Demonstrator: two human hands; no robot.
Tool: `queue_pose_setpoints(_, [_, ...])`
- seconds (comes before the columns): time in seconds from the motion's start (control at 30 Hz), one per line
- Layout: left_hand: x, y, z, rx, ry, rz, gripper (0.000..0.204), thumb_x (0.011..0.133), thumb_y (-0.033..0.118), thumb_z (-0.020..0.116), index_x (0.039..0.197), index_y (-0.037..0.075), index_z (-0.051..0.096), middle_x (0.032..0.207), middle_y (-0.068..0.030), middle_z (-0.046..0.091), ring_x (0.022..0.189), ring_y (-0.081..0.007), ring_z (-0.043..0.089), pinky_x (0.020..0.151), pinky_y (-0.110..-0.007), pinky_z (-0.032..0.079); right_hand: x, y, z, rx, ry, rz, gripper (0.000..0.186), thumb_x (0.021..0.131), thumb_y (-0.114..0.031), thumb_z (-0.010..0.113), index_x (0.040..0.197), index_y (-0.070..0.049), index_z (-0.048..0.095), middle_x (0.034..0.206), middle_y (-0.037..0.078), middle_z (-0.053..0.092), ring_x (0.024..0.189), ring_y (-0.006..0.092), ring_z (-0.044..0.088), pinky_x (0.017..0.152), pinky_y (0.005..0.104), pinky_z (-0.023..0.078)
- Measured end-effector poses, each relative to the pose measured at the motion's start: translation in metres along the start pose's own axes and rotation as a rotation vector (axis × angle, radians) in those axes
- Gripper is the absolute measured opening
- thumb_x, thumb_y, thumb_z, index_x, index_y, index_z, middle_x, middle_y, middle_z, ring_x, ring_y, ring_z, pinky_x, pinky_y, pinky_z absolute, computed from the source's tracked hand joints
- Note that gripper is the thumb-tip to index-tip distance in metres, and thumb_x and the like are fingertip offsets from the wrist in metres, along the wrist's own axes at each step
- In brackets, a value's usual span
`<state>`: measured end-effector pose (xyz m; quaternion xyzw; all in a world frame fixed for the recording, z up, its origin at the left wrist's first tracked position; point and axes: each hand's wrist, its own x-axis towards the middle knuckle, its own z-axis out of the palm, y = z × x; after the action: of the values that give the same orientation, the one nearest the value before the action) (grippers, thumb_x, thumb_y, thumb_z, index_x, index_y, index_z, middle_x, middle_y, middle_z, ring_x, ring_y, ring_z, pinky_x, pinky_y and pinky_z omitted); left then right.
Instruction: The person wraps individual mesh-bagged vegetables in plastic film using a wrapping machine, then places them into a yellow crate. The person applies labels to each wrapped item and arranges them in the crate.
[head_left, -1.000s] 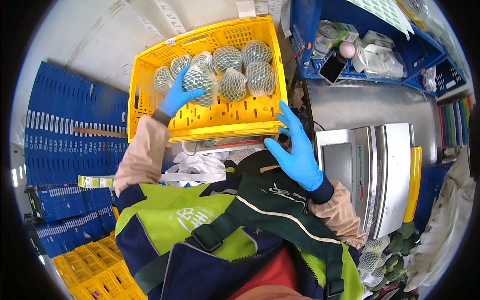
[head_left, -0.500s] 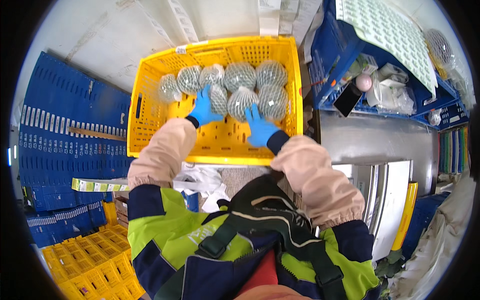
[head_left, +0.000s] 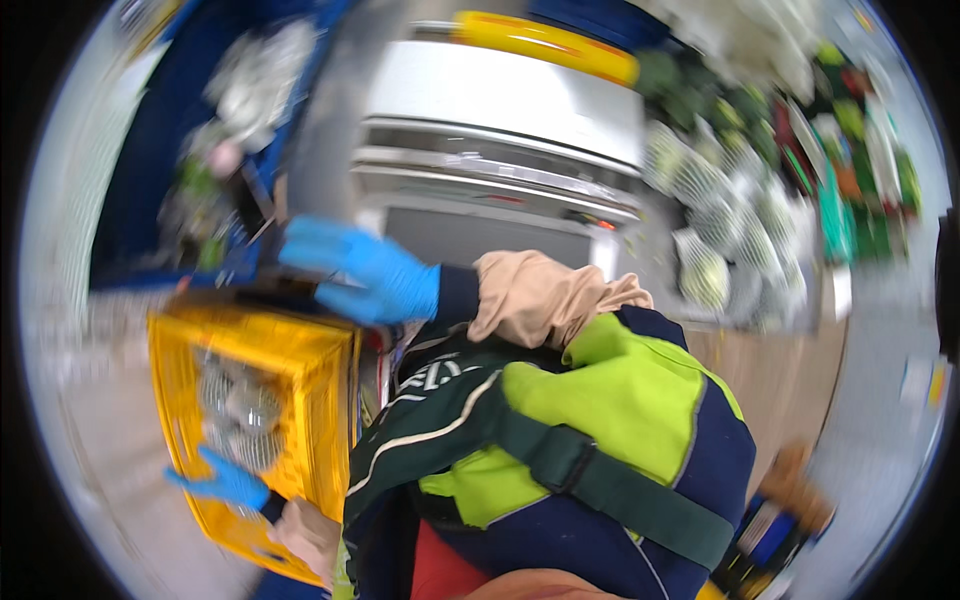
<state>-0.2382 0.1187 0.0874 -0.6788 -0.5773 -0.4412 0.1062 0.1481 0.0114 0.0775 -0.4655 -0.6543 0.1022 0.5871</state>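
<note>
A yellow plastic crate (head_left: 318, 410) stands at the left and holds several round vegetables in pale mesh nets (head_left: 240, 405), blurred by motion. Over its near-left part is my blue-gloved left hand (head_left: 222, 482), fingers stretched apart and nothing in them. Whether it touches the netted balls or the crate wall I cannot tell. My right hand (head_left: 365, 275), in a blue glove too, is off the crate, above its right end and in front of a steel work surface. Its fingers are straight and loosely spread, holding nothing.
Several net-wrapped green heads (head_left: 720, 230) lie piled at the right on a grey surface. A white-and-steel machine (head_left: 500, 115) stands ahead, a yellow bar (head_left: 545, 45) behind it. The blue shelf (head_left: 180, 270) at far left holds bags and a dark phone (head_left: 250, 203).
My view and body have swung to the right, so the crate now appears at the left. My right hand has left the netted balls; my left stays at the crate.
</note>
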Motion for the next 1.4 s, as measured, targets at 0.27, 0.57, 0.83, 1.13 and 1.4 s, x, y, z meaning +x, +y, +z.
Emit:
queue_pose_setpoints(0.27, [-0.022, 0.166, 0.080, -0.481, -0.379, 0.266, 0.055, 0.092, 0.031, 0.053, 0.137, 0.005, 0.034, 0.139, -0.0163, 0.038, 0.125, -0.0339, 0.040, 0.105, -0.042, 0.034, -0.281, -0.012, -0.264, -1.601, 0.813, 0.902, 0.075, 0.076, -0.033, 0.067, 0.137, -0.004, 0.035, 0.141, 0.028, 0.028, 0.129, 0.0471, 0.026, 0.106, 0.0495, 0.022])
queue_pose_setpoints(0.57, [-0.082, 0.289, 0.131, -1.265, -1.064, -0.015, 0.047, 0.089, 0.005, 0.051, 0.134, 0.004, 0.040, 0.135, -0.0100, 0.043, 0.121, -0.0228, 0.043, 0.104, -0.036, 0.031, -0.450, -0.086, -0.277, -1.100, 1.239, 1.203, 0.060, 0.073, -0.028, 0.074, 0.122, -0.001, 0.053, 0.121, 0.018, 0.054, 0.106, 0.0277, 0.054, 0.091, 0.0358, 0.042])
queue_pose_setpoints(0.83, [-0.083, 0.397, 0.139, -1.284, -1.162, 0.702, 0.059, 0.081, -0.007, 0.050, 0.136, 0.007, 0.037, 0.139, -0.0110, 0.037, 0.121, -0.0236, 0.044, 0.102, -0.036, 0.036, -0.213, -0.068, -0.243, -0.927, 0.939, 0.631, 0.053, 0.074, -0.013, 0.072, 0.121, -0.002, 0.052, 0.119, 0.013, 0.055, 0.110, 0.0239, 0.051, 0.094, 0.0341, 0.041])
queue_pose_setpoints(1.13, [-0.105, 0.458, 0.283, -1.242, -1.196, 0.714, 0.072, 0.071, -0.011, 0.042, 0.140, 0.006, 0.029, 0.136, -0.0207, 0.036, 0.127, -0.0343, 0.035, 0.106, -0.036, 0.030, -0.073, 0.084, -0.238, -1.017, 0.301, 0.607, 0.070, 0.066, -0.039, 0.075, 0.124, -0.010, 0.049, 0.128, 0.023, 0.046, 0.122, 0.0381, 0.040, 0.098, 0.0489, 0.036])
queue_pose_setpoints(1.4, [-0.058, 0.375, 0.268, -0.359, -1.202, 1.000, 0.050, 0.087, 0.049, 0.048, 0.074, 0.005, 0.068, 0.068, -0.0189, 0.062, 0.067, -0.0366, 0.060, 0.064, -0.044, 0.048, -0.180, 0.005, -0.250, -1.181, 0.263, 1.109, 0.048, 0.082, -0.047, 0.059, 0.061, -0.004, 0.066, 0.060, 0.014, 0.059, 0.067, 0.0321, 0.056, 0.055, 0.0423, 0.044])
